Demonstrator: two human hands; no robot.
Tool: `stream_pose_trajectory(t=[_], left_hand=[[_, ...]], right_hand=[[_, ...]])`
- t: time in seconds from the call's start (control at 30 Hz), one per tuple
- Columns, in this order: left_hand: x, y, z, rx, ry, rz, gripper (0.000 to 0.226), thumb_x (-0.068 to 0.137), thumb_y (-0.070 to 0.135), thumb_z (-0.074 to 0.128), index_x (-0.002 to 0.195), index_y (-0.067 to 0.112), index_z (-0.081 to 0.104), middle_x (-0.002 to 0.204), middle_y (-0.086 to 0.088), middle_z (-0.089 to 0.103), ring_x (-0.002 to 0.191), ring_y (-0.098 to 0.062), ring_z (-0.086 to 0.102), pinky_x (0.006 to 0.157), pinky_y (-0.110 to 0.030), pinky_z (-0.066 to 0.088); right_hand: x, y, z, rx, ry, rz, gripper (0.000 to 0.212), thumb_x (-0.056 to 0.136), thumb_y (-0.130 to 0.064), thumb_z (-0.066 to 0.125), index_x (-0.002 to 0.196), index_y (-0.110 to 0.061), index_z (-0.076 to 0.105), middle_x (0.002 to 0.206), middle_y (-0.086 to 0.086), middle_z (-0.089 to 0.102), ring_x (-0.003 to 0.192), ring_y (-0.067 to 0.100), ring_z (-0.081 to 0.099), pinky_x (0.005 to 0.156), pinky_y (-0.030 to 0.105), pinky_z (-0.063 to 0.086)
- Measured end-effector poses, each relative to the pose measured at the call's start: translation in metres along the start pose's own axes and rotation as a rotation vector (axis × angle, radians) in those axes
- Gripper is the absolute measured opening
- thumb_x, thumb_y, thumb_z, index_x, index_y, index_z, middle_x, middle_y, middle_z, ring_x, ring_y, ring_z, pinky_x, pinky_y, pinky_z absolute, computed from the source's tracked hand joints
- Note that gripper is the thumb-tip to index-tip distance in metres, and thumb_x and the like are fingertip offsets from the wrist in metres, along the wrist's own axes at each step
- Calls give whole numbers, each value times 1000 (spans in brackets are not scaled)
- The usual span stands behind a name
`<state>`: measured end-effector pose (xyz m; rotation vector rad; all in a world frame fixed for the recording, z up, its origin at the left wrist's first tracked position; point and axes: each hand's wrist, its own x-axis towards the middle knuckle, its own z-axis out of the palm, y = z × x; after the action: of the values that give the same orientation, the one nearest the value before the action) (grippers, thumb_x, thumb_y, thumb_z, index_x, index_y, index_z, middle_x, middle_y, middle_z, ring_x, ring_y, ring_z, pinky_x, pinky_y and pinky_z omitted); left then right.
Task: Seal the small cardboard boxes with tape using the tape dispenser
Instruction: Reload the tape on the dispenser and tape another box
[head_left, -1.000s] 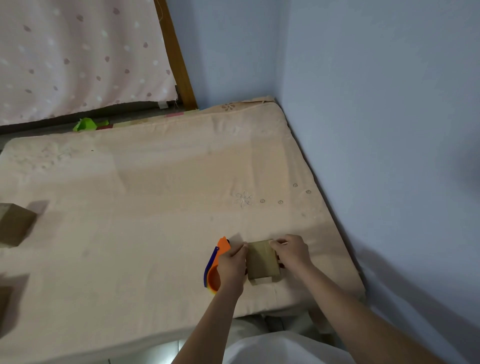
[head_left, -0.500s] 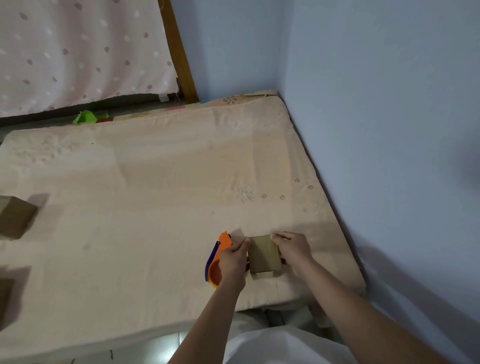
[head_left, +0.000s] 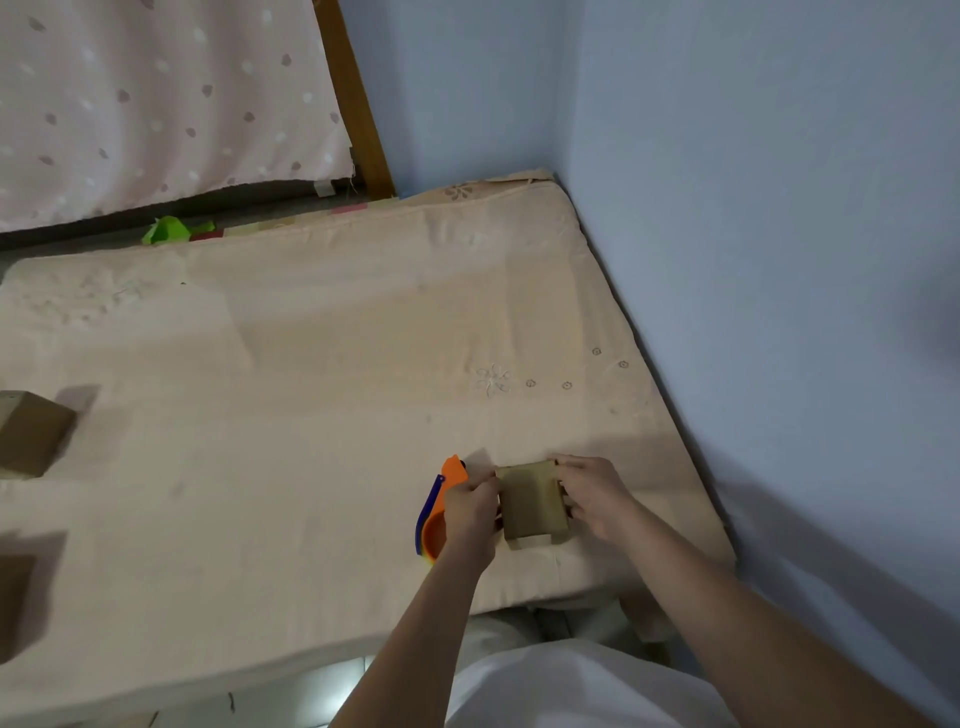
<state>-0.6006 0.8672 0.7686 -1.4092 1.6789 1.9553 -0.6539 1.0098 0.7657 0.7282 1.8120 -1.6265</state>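
Both hands gripped the box (head_left: 532, 501) on the bed (head_left: 311, 415), left hand (head_left: 470, 512) and right hand (head_left: 592, 496) flanking it, apparently closing flaps (dispenser (head_left: 439, 506) just left of the left fingers), so taping likely came next.

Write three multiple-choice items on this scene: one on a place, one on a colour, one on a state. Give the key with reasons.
1. Where is the tape dispenser?
A. left of the held box
B. against the wall
C. on the floor

2. What colours is the dispenser?
A. green
B. orange and blue
C. white

3. What is the right hand doing?
A. hanging idle
B. gripping the small cardboard box
C. lifting the sheet

Key: A, it sits under the left hand beside the box; B, orange body, blue edge; B, fingers curl on the box's side.
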Motion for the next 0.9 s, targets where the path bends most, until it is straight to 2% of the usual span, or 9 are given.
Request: stream_pose_trajectory(t=[0.17, 0.27, 0.33, 0.47, 0.53, 0.57, 0.67, 0.8, 0.9], left_hand=[[-1, 17, 0, -64, 11, -80, 27, 88, 37, 67, 92, 10, 69, 86, -10, 74, 79, -29, 70, 71, -41, 61], [13, 29, 5, 137, 17, -30, 55, 66, 56, 75, 92, 8, 66, 82, -10, 73, 77, -31, 71, 74, -49, 62], [23, 33, 8, 249, 3, 0, 63, 59, 57, 80, 91, 6, 62, 80, -13, 71, 77, -33, 71, 75, -49, 61], [7, 46, 7, 280, -52, -17, 32, 78, 25, 83, 81, 4, 59, 76, -11, 68, 72, -31, 70, 80, -48, 60], [6, 43, 2, 225, -87, -36, 22, 79, 15, 83, 82, 2, 64, 82, -14, 68, 75, -30, 68, 79, -50, 60], [7, 40, -1, 206, -101, -35, 21, 79, 13, 83, 85, 1, 67, 87, -16, 68, 79, -31, 68, 78, -50, 61], [11, 29, -8, 154, -140, -5, 19, 82, 12, 81, 93, 0, 71, 94, -15, 70, 86, -31, 69, 78, -47, 61], [13, 14, -11, 187, -115, 84, 17, 84, 23, 79, 92, 10, 73, 89, -9, 71, 87, -32, 71, 79, -48, 61], [10, 11, -5, 278, -47, 143, 17, 87, 31, 74, 96, 16, 71, 84, -5, 69, 87, -28, 68, 79, -46, 61]], right_hand=[[-5, -9, 3, 89, 31, 108, 25, 91, -30, 63, 99, -9, 72, 93, 9, 71, 84, 25, 66, 73, 34, 54], [4, -17, 9, 16, 98, 155, 40, 89, -45, 67, 104, -8, 67, 101, 12, 70, 92, 29, 66, 83, 40, 56], [7, -22, 14, -41, 125, 148, 45, 87, -44, 71, 108, -4, 63, 105, 12, 67, 96, 31, 64, 85, 41, 56], [5, -30, 14, -91, 109, 156, 36, 84, -21, 77, 108, 2, 63, 97, 17, 67, 86, 32, 66, 80, 43, 59], [2, -29, 10, -75, 80, 151, 27, 85, -12, 75, 104, 4, 66, 92, 18, 67, 77, 30, 64, 71, 40, 57], [1, -28, 9, -67, 64, 142, 25, 85, -10, 76, 104, 3, 67, 94, 18, 68, 80, 31, 65, 74, 42, 57], [-1, -17, 6, -114, 59, 49, 28, 83, -21, 81, 104, -5, 74, 100, 12, 73, 93, 32, 68, 84, 50, 59], [-11, -4, 8, -326, 162, -208, 24, 91, -26, 72, 93, -3, 76, 95, 13, 74, 93, 29, 68, 85, 43, 56], [-16, 3, 18, -443, 237, -305, 31, 97, -18, 58, 82, 8, 66, 82, 18, 71, 79, 31, 63, 67, 34, 46]])
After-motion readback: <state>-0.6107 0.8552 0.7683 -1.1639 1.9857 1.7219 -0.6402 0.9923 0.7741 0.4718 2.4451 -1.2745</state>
